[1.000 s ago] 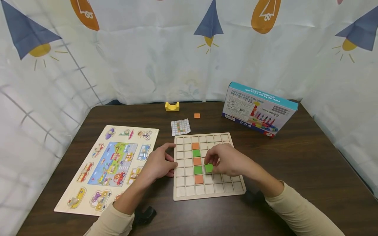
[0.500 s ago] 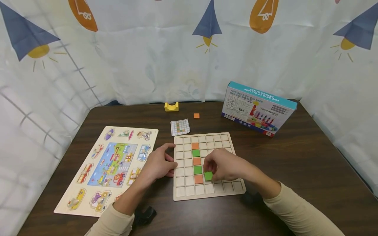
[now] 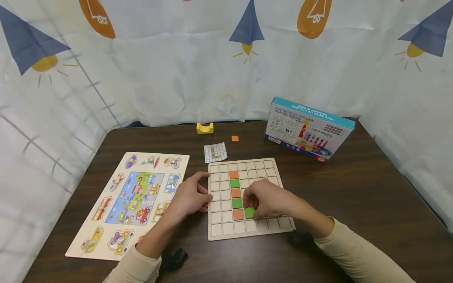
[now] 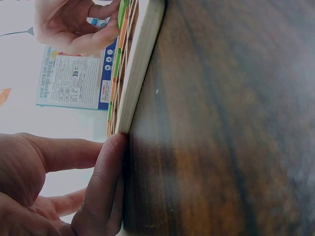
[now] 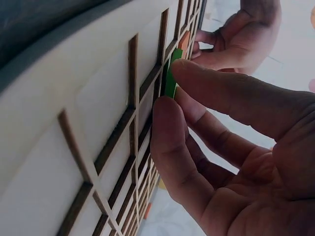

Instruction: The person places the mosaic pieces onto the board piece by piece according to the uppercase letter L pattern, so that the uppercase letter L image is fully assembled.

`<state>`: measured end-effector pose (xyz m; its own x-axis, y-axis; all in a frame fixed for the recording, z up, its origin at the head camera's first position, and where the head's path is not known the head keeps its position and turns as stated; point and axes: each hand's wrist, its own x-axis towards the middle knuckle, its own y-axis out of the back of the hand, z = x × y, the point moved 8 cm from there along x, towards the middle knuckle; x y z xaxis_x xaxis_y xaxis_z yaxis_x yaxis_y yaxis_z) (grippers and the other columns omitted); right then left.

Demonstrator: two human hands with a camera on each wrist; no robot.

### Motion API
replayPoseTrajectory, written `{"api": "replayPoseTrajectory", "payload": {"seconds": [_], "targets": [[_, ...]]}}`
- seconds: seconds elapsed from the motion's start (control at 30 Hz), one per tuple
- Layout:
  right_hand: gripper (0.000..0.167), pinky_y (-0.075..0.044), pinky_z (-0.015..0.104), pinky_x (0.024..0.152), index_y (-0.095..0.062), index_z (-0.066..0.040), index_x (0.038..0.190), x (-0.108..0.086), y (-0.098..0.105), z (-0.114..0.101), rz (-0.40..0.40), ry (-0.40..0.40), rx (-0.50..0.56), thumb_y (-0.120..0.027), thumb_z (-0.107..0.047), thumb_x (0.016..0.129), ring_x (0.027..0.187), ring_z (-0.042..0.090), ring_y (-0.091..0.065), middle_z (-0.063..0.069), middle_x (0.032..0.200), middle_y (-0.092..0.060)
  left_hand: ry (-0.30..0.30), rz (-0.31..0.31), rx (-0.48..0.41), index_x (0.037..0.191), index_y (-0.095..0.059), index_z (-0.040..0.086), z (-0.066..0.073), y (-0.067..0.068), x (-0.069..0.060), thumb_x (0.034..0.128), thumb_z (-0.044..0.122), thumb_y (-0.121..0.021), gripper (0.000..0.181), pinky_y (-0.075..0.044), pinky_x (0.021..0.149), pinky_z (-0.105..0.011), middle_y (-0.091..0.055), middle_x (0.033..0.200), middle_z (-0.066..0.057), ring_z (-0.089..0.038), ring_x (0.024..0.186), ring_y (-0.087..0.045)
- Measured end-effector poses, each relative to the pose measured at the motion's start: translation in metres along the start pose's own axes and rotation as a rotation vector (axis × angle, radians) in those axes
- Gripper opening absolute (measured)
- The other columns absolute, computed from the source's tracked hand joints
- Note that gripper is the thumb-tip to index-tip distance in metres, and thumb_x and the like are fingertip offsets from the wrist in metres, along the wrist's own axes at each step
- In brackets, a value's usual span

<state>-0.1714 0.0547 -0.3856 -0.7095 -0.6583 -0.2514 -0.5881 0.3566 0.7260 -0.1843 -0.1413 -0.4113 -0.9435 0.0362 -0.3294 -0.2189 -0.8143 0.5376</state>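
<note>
A wooden grid board [image 3: 228, 228] lies on the table with alternating orange and green square tiles in one column. Between thumb and fingers, my right hand [image 3: 272, 198] pinches a green tile [image 3: 249, 213] at the cell right of the lowest orange tile [image 3: 238, 214]. The right wrist view shows this green tile [image 5: 172, 73] at the grid surface; whether it is fully seated is unclear. At the board's left edge, my left hand [image 3: 187, 196] touches the rim with fairly straight fingers, also visible in the left wrist view beside the board's side [image 4: 140, 73].
A printed grid card [image 3: 215, 152] lies behind the board, near a loose orange tile [image 3: 235, 138] and a yellow curved block [image 3: 205, 128]. A picture peg puzzle [image 3: 134, 198] is at left. A cardboard box [image 3: 308, 129] stands back right.
My right hand has brought the green tile slightly nearer the front, from beside the lower green tile to beside the lowest orange one. My left hand has stayed at the board's edge.
</note>
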Motion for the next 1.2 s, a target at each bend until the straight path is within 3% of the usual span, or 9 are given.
{"api": "replayPoseTrajectory", "payload": {"seconds": [0.6, 1.2], "targets": [[0.028, -0.051, 0.025, 0.066, -0.073, -0.013, 0.086, 0.0019, -0.0001, 0.0005, -0.001, -0.007, 0.01, -0.09, 0.001, 0.07, 0.073, 0.012, -0.056, 0.0, 0.078, -0.064, -0.006, 0.001, -0.003, 0.15, -0.051, 0.013, -0.0007, 0.001, 0.0017, 0.086, 0.001, -0.077, 0.07, -0.064, 0.052, -0.033, -0.066, 0.096, -0.015, -0.018, 0.056, -0.069], [0.017, -0.052, 0.023, 0.067, -0.074, -0.013, 0.087, 0.0008, 0.0076, 0.0023, 0.026, 0.005, 0.028, -0.088, -0.007, 0.079, 0.074, 0.011, -0.057, -0.005, 0.079, -0.065, -0.014, 0.006, 0.002, 0.149, -0.052, 0.013, -0.0004, 0.0005, -0.0005, 0.0855, 0.001, -0.077, 0.07, -0.063, 0.051, -0.033, -0.066, 0.095, -0.015, -0.018, 0.056, -0.069]]}}
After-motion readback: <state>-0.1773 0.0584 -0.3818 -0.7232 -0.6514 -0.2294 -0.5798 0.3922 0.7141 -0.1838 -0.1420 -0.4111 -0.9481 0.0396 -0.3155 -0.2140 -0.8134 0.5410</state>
